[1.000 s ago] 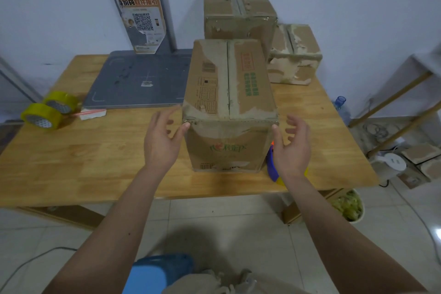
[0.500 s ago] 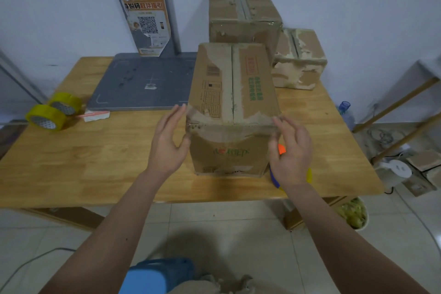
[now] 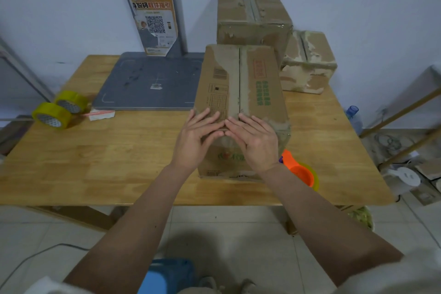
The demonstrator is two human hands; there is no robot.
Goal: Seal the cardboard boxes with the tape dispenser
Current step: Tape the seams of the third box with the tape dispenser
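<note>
A long cardboard box [image 3: 241, 83] stands on the wooden table [image 3: 119, 162], its two top flaps closed along a centre seam. My left hand [image 3: 199, 138] and my right hand [image 3: 255, 141] lie flat with straight fingers on the box's near top edge, fingertips meeting at the seam. The orange and yellow tape dispenser [image 3: 299, 172] lies on the table just right of the box, partly hidden behind my right wrist. Neither hand holds it.
Two more worn cardboard boxes, a large one [image 3: 253, 19] and a smaller one [image 3: 307, 62], stand at the back by the wall. A grey scale platform [image 3: 148, 81] lies left of the box. Two yellow tape rolls [image 3: 59, 110] sit at the table's left edge.
Both hands have moved from the box's sides inward onto its near top edge, and now press there together at the seam. The box has stayed in place.
</note>
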